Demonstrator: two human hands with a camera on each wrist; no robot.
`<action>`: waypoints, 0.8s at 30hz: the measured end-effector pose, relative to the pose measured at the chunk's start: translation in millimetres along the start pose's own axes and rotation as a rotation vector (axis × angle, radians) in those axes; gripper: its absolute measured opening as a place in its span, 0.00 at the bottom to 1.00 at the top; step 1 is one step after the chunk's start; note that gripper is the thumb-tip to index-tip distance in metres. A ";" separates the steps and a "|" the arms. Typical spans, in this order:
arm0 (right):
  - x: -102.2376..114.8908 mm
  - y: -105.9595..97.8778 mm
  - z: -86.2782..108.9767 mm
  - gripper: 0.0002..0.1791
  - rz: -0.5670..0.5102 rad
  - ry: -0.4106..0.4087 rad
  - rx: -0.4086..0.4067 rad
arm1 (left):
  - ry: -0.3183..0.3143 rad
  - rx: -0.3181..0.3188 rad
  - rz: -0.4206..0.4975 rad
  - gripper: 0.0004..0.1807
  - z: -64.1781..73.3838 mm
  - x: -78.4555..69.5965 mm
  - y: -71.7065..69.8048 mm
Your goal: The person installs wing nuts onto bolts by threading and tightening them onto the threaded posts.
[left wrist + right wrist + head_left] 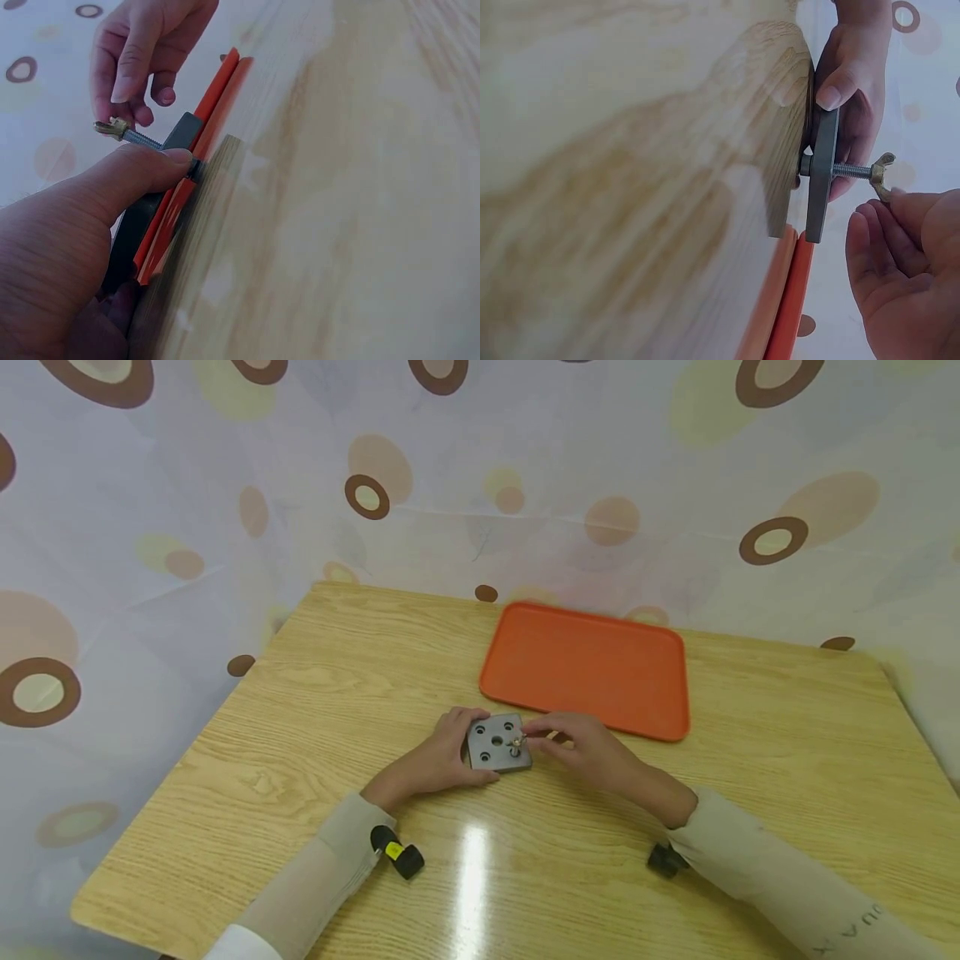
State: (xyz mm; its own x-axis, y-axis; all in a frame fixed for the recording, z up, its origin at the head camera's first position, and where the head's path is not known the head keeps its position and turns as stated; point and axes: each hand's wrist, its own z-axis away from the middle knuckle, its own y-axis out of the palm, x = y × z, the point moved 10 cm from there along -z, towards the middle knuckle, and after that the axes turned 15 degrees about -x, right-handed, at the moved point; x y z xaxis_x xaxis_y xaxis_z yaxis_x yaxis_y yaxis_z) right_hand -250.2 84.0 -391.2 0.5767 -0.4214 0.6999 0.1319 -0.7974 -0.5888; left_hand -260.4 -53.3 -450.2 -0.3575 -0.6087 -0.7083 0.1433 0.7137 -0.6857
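A square grey metal plate (501,762) with several holes is held by its left side in my left hand (448,752), thumb along the near edge. Through one corner hole passes a threaded bolt (850,171), its head on the plate's underside. A brass-coloured wing nut (878,177) sits at the bolt's outer end, well away from the plate's face. My right hand (585,750) pinches one wing of this nut between thumb and forefinger. In the left wrist view, the right fingers partly overlap behind the wing nut (112,128).
An orange tray (585,668) lies behind the plate on the wood-grain table (322,710). A patterned cloth (555,485) hangs behind the table. Small black devices (397,852) are strapped at both wrists.
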 end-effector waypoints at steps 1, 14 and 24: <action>0.0 -0.6 0.3 0.13 0.001 -0.005 -0.001 | -0.002 0.001 -0.001 0.48 -0.1 0.3 0.1; 1.4 -2.9 1.1 0.11 -0.002 -0.048 -0.017 | 0.012 0.003 -0.011 0.48 -0.6 1.5 1.1; -0.7 -0.3 0.1 0.09 -0.027 -0.023 -0.014 | 0.017 -0.001 -0.009 0.48 -0.7 2.2 1.7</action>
State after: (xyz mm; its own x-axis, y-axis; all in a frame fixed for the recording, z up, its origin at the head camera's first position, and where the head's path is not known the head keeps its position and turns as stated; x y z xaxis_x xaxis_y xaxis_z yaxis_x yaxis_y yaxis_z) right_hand -250.5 84.6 -391.5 0.5917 -0.3898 0.7057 0.1364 -0.8143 -0.5641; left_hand -261.5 -53.2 -452.7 -0.3740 -0.6094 -0.6991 0.1389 0.7085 -0.6919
